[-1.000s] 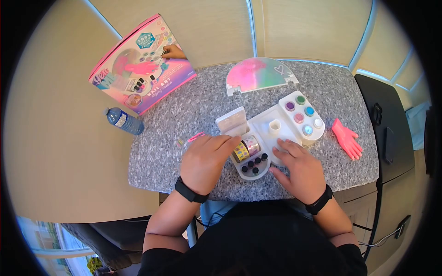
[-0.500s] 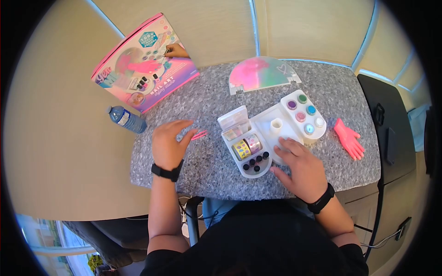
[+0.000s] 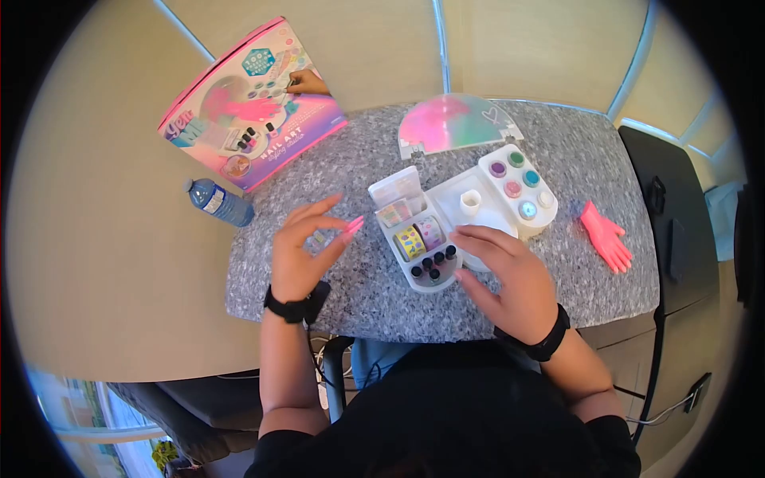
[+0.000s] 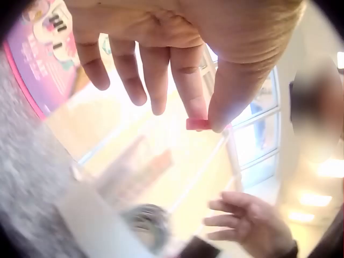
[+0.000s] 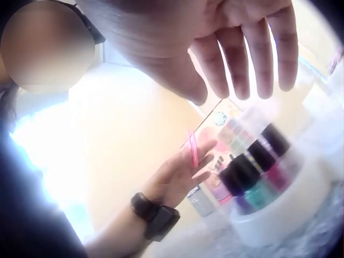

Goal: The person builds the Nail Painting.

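Observation:
Between thumb and index finger, my left hand (image 3: pixel 301 248) pinches small pink tweezers (image 3: pixel 355 226), raised left of the white nail-art tray; the other fingers are spread. The tweezers' two prongs show in the right wrist view. My right hand (image 3: pixel 511 275) hovers at the tray's front, fingers spread and holding nothing. The tray (image 3: pixel 446 203) carries several black-capped nail polish bottles (image 5: pixel 260 177), a yellow patterned tape roll (image 3: pixel 410 242) and a pinkish patterned roll (image 3: pixel 430 231). Clear-lidded cases stand behind the rolls. A white post (image 3: pixel 470 201) rises mid-tray; several coloured pots (image 3: pixel 512 189) sit in the right section.
A pink rubber hand (image 3: pixel 608 239) lies at the table's right. Toward the back stands a rainbow half-round panel (image 3: pixel 454 127). The nail art box (image 3: pixel 255 103) and a water bottle (image 3: pixel 219 203) are at the left. A speckled grey table (image 3: pixel 366 311) bears everything.
My left hand has gone from the tape rolls to the tweezers on the table and lifted them. My right hand has come up off the tray, which has shifted slightly.

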`<state>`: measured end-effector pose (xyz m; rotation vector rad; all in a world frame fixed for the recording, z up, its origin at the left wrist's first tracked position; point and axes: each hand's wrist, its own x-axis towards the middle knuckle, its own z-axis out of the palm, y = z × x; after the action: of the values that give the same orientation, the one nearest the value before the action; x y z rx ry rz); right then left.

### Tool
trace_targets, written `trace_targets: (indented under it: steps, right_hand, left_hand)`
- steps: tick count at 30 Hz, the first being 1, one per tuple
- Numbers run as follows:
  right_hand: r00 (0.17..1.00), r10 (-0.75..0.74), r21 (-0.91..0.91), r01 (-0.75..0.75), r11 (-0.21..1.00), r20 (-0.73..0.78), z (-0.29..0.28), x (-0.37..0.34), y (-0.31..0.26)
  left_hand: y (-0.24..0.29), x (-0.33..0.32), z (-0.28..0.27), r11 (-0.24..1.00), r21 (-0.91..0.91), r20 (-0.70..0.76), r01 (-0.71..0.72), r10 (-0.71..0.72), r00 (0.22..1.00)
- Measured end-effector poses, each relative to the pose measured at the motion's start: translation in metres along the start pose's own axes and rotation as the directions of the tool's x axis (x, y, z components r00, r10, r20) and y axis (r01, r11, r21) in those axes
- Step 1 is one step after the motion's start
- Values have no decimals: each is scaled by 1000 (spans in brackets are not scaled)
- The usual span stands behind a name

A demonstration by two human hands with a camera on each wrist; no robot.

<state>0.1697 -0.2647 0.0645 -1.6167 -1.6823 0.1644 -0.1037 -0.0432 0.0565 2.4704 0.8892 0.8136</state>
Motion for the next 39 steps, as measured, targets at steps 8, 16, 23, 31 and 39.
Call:
trace_targets:
  steps: [8, 16, 23, 31, 39]
  right_hand:
    - [994, 96, 642, -45, 765, -45, 35, 8, -18]
    - [989, 146, 745, -100, 659, 3, 45, -1, -14]
    - [978, 208, 771, -150, 619, 23, 41, -13, 0]
    - [974, 226, 672, -150, 726, -27, 35, -10, -5]
    - [983, 143, 560, -52, 827, -119, 24, -1, -10]
  left_hand:
    - [81, -20, 28, 898, -348, -111, -268, 245, 963]
    - [51, -26, 28, 985, -156, -67, -67, 57, 996]
    - [-53, -29, 6, 720, 608, -31, 336, -401, 915]
    - [-49, -22, 7, 848, 485, -14, 213, -236, 972]
    - [38, -33, 24, 531, -750, 217, 395, -367, 905]
